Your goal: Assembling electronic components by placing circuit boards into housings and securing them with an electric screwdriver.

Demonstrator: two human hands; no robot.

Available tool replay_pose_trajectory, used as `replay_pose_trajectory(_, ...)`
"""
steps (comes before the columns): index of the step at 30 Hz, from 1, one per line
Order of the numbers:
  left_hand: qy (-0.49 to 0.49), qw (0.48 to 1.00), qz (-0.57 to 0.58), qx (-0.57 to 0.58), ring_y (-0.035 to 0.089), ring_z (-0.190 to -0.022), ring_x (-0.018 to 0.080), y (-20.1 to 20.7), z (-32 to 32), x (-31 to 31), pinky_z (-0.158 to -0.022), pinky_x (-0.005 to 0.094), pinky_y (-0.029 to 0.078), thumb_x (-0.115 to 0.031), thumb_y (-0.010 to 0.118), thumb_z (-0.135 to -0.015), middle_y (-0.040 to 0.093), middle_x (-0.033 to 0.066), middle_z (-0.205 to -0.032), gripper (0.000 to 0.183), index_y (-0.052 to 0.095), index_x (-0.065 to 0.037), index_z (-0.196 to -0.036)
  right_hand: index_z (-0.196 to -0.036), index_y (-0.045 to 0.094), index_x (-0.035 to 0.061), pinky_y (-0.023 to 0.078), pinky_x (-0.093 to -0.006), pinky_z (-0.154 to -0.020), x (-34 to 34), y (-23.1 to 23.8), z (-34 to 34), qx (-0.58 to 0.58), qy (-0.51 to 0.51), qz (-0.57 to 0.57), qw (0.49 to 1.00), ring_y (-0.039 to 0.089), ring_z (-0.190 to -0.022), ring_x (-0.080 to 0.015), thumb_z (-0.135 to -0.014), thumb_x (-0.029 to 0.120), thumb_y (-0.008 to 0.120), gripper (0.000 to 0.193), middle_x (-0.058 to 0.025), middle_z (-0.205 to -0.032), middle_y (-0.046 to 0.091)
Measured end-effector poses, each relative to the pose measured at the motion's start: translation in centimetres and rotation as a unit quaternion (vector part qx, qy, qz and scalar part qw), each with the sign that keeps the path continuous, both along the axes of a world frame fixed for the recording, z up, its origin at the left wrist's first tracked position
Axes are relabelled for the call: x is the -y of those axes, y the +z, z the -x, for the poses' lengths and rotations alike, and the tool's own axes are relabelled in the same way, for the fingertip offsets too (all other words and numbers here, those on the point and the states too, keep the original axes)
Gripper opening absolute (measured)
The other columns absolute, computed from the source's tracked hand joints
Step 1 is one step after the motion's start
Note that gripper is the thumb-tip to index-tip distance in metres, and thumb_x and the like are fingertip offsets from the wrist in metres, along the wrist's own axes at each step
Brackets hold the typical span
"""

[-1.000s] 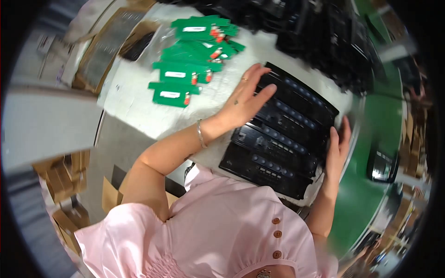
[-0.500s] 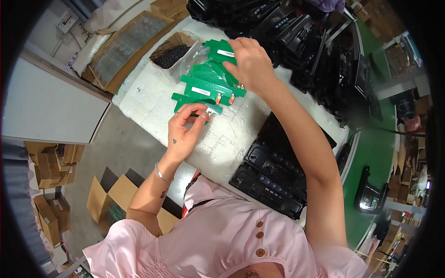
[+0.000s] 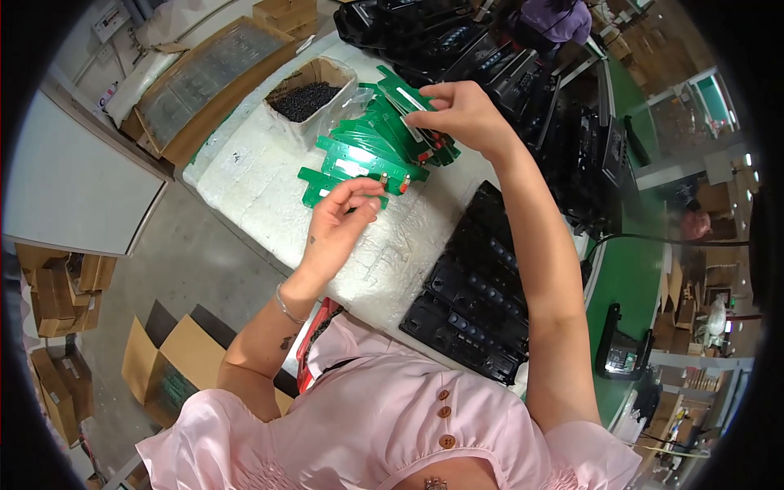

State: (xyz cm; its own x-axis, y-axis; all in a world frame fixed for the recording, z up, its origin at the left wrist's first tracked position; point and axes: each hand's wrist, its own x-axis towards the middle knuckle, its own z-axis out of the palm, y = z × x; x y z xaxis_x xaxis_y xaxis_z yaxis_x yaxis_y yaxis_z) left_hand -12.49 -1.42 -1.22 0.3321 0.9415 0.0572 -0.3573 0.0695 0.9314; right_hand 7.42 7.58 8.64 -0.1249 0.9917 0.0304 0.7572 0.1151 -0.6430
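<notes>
Right hand (image 3: 474, 118) partly hid the tilted green top board (image 3: 398, 85) its parted fingers held, left hand (image 3: 333, 233) covered an end of the lowest board (image 3: 315, 194), fingers loosely curled, hold unclear, other boards (image 3: 359, 134) overlapped between on the table (image 3: 245, 175), right forearm (image 3: 545, 245) blocked black panels (image 3: 469, 302), a box (image 3: 304, 126) stood near.

Glossy green boards (image 3: 353, 155); smooth black panels (image 3: 472, 296), apparently plastic.

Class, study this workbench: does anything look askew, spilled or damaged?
Slightly askew: the green boards near the left hand and right hand overlap at uneven angles rather than in a square stack. The small black parts sit inside their box with no spill visible, and no damage stands out.
</notes>
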Motion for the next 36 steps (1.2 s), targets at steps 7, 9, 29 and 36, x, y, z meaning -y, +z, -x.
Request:
replay_pose_trajectory(7,-0.16,0.911,0.221,0.309,0.05,-0.102,0.0232,2.9,-1.6,-1.6,-0.092,0.0449,0.038,-0.045,0.045,-0.087,0.048,0.0111,-0.116,0.06,0.027,-0.008,-0.131,-0.111,0.055,-0.0018,0.045,-0.022,-0.062,4.6,1.9,1.1,-0.317,0.03,0.171,0.932,0.058,-0.074,-0.0089,-0.077,0.014,0.064,0.039,-0.0059,-0.084,0.064)
replay_pose_trajectory(9,-0.235,0.837,0.212,0.446,0.051,-0.101,0.0247,3.2,-2.1,-1.6,-0.091,0.0535,0.036,-0.049,0.045,-0.086,0.049,0.0094,-0.111,0.059,0.028,-0.014,-0.131,-0.109,0.055,-0.0039,0.046,-0.0225,-0.062,5.9,1.3,2.1,-0.239,0.055,0.106,0.964,0.059,-0.071,-0.0107,-0.074,0.013,0.068,0.041,-0.0062,-0.088,0.062)
replay_pose_trajectory(29,-0.296,0.834,0.334,0.324,0.05,-0.106,0.0361,3.3,-4.2,2.4,-0.074,0.0484,0.05,-0.032,0.048,-0.086,0.047,0.02,-0.117,0.048,0.033,-0.014,-0.128,-0.079,0.063,0.0008,0.05,-0.0395,-0.067,2.9,-2.6,1.8,0.211,-0.099,-0.043,0.972,0.062,-0.076,-0.0317,-0.056,0.024,0.072,0.034,-0.0176,-0.082,0.062)
replay_pose_trajectory(36,-0.215,0.895,0.348,0.178,0.051,-0.105,0.0371,4.2,-5.6,2.1,-0.078,0.0484,0.049,-0.022,0.046,-0.087,0.048,0.0232,-0.116,0.042,0.035,-0.01,-0.126,-0.095,0.059,-0.0014,0.049,-0.0275,-0.063,11.2,-0.1,-9.9,0.071,-0.005,-0.232,0.97,0.058,-0.065,-0.0216,-0.063,0.005,0.069,0.034,-0.013,-0.105,0.059)
